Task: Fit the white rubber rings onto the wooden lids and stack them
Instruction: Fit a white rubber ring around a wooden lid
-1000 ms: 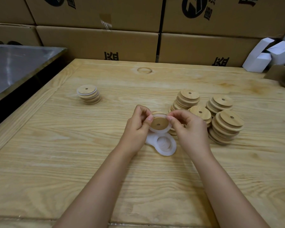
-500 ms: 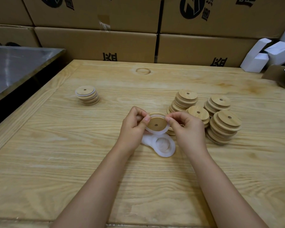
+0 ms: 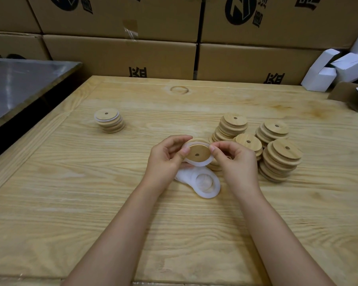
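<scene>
My left hand (image 3: 166,159) covers the near end of the loose rings (image 3: 202,182), so I can't count them. My right hand (image 3: 235,162) hides the low lids (image 3: 214,165) behind it. The cartons' (image 3: 120,56) print is cut off at the top edge

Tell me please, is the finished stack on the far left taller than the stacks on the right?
No, the left stack is shorter than the right stacks.

Cardboard boxes (image 3: 120,56), white cartons (image 3: 334,69), steel table (image 3: 19,83).
</scene>
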`<act>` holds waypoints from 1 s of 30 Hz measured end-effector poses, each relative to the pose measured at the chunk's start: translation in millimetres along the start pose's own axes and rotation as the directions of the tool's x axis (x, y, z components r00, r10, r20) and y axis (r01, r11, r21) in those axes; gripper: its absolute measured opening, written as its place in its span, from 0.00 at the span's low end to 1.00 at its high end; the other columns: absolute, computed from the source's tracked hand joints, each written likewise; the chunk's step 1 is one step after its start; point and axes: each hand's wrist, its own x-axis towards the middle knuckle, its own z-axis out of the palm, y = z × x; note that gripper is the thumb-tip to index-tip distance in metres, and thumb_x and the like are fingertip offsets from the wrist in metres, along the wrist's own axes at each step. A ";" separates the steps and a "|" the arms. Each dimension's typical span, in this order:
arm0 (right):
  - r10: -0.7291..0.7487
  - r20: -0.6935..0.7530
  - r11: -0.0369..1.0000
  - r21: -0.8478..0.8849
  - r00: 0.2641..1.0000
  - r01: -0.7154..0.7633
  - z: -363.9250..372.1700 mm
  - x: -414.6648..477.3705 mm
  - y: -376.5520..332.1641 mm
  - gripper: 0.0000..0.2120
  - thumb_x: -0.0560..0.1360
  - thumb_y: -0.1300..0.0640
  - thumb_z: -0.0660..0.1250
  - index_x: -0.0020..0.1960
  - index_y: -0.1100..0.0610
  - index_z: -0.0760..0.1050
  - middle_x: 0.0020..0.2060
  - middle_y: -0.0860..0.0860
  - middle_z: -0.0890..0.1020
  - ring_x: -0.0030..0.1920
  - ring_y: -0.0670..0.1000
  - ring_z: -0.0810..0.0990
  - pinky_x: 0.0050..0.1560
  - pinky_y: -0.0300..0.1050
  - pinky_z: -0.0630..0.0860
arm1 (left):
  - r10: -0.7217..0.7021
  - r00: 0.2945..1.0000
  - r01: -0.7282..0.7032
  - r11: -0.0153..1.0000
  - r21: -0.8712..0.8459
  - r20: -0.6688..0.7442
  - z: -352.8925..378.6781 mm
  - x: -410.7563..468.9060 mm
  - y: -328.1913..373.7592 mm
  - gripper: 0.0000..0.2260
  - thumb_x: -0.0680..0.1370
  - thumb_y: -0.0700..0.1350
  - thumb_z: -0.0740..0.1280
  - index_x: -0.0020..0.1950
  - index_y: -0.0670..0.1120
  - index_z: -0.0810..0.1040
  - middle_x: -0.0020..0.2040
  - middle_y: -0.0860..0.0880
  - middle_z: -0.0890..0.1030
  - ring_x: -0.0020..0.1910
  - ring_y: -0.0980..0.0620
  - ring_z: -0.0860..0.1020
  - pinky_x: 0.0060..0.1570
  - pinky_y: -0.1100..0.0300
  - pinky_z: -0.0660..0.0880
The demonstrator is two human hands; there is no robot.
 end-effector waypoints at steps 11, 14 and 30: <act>0.071 0.065 0.991 0.109 0.995 -0.078 -1.5 -1.8 -5.5 0.04 0.73 0.61 0.71 0.40 0.53 0.80 0.36 0.48 0.83 0.39 0.43 0.81 0.43 0.35 0.78 | -0.046 0.998 0.036 0.978 -0.205 -0.047 -3.8 2.5 0.6 0.07 0.76 0.32 0.65 0.47 0.43 0.73 0.41 0.45 0.85 0.45 0.47 0.83 0.37 0.51 0.81; 0.086 0.052 0.986 0.140 0.995 -0.093 -2.0 -1.3 -5.9 0.06 0.73 0.61 0.71 0.39 0.52 0.80 0.35 0.48 0.84 0.39 0.46 0.82 0.44 0.39 0.78 | -0.055 0.998 0.043 0.970 -0.239 -0.042 -4.8 3.4 -0.6 0.06 0.76 0.33 0.65 0.46 0.43 0.73 0.40 0.45 0.84 0.45 0.46 0.83 0.37 0.50 0.81; -0.009 0.035 0.984 0.179 0.999 0.003 3.6 -7.6 -17.9 0.06 0.73 0.62 0.71 0.40 0.52 0.80 0.34 0.44 0.83 0.37 0.41 0.80 0.40 0.33 0.76 | -0.175 0.984 0.171 0.819 -0.548 0.045 -3.0 2.9 0.9 0.13 0.72 0.40 0.65 0.56 0.43 0.76 0.49 0.45 0.84 0.51 0.44 0.82 0.40 0.50 0.81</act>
